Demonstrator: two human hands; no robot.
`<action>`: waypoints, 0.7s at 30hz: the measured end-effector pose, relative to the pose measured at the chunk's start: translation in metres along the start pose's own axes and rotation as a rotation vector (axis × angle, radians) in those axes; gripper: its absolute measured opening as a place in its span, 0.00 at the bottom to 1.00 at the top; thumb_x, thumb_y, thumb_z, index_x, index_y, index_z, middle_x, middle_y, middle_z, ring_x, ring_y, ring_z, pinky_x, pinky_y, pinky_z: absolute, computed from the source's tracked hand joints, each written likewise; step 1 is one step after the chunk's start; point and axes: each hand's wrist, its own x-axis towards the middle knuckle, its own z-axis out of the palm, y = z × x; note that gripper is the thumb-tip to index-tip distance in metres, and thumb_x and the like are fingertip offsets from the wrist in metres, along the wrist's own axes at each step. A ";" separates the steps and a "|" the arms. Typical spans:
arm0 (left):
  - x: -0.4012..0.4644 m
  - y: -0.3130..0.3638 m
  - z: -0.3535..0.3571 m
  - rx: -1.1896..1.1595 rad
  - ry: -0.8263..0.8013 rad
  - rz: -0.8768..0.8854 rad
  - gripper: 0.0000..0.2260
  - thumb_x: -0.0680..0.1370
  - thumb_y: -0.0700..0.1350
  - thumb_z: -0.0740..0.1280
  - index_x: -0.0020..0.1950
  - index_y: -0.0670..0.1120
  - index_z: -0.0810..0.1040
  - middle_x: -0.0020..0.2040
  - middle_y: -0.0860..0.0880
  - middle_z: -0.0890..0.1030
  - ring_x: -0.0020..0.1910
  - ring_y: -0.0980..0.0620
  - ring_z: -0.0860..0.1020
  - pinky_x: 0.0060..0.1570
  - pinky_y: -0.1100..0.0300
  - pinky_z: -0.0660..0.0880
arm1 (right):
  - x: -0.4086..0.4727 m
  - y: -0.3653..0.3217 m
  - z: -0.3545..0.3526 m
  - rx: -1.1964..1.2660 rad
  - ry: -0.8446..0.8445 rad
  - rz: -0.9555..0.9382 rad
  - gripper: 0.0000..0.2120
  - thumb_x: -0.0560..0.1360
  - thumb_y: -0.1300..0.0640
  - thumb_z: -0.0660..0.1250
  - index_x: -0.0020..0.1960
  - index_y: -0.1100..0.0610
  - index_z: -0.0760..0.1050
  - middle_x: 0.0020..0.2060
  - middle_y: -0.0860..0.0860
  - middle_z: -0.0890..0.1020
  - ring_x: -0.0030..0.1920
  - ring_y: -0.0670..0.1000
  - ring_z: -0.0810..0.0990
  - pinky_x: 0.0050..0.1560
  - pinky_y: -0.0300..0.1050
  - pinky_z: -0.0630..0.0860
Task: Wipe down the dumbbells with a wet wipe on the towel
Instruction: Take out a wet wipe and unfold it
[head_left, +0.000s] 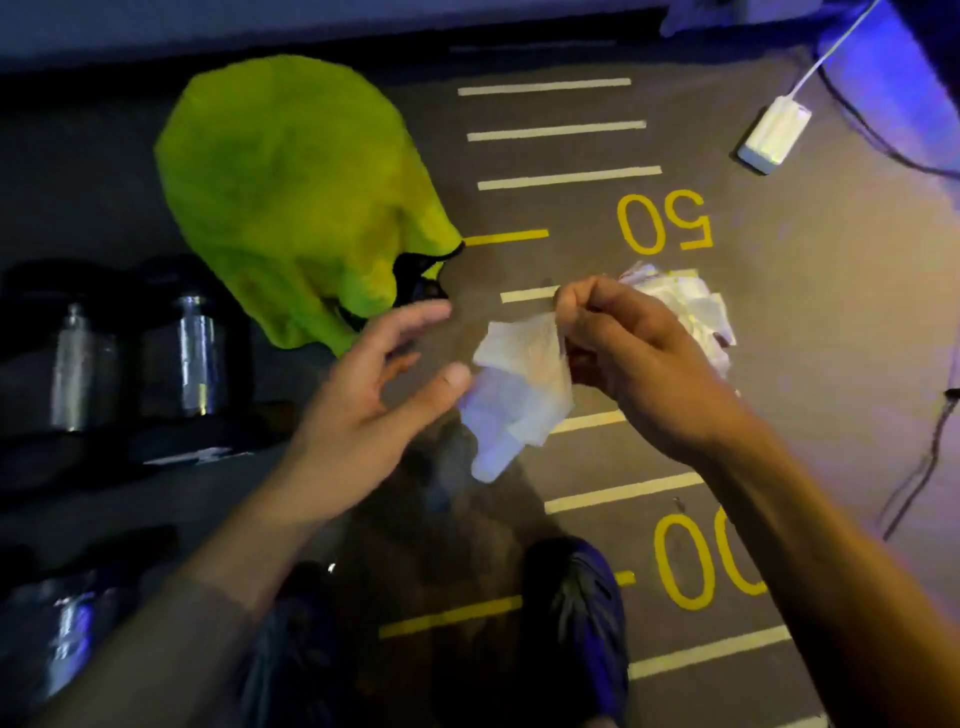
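Dumbbells (135, 358) lie at the left edge of the head view, two side by side with chrome handles catching the light between dark ends; another dumbbell (67, 644) sits lower left, blurred. They rest on a dark patch of floor; whether that is the towel cannot be told. A wet wipe (519, 384) hangs crumpled in mid-frame above the floor, pinched at its upper edge by the right hand (639, 364), whose fingers are curled round it. The left hand (374, 395) is held just beside the wipe with fingers spread and relaxed, its thumb tip near the wipe's left side; contact is unclear. A lime-green bag (291, 197) lies beyond the left hand. Crumpled white wipes (696, 312) lie behind the right hand on the grey floor (831, 322), which has painted lines and numbers. A white adapter (774, 135) with a cable is top right. Dark shoes (576, 618) show below.
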 end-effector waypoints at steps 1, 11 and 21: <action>-0.005 0.002 0.001 -0.023 -0.093 -0.044 0.23 0.74 0.55 0.71 0.68 0.52 0.75 0.61 0.61 0.83 0.63 0.66 0.78 0.63 0.69 0.72 | -0.003 0.001 0.009 0.004 -0.037 0.004 0.04 0.79 0.58 0.62 0.45 0.54 0.73 0.33 0.44 0.75 0.36 0.44 0.74 0.40 0.38 0.75; -0.057 0.005 -0.016 0.106 0.004 -0.028 0.14 0.78 0.53 0.72 0.50 0.41 0.84 0.45 0.39 0.86 0.42 0.54 0.80 0.43 0.55 0.75 | -0.038 0.037 0.063 0.039 -0.008 0.077 0.21 0.70 0.52 0.77 0.61 0.53 0.78 0.46 0.55 0.82 0.47 0.50 0.81 0.46 0.47 0.80; -0.096 0.016 -0.032 0.020 0.118 -0.080 0.06 0.82 0.46 0.70 0.45 0.49 0.80 0.36 0.55 0.81 0.35 0.59 0.76 0.35 0.64 0.71 | -0.063 0.069 0.088 0.124 0.084 0.298 0.18 0.78 0.67 0.62 0.40 0.52 0.85 0.36 0.49 0.83 0.41 0.49 0.80 0.49 0.47 0.80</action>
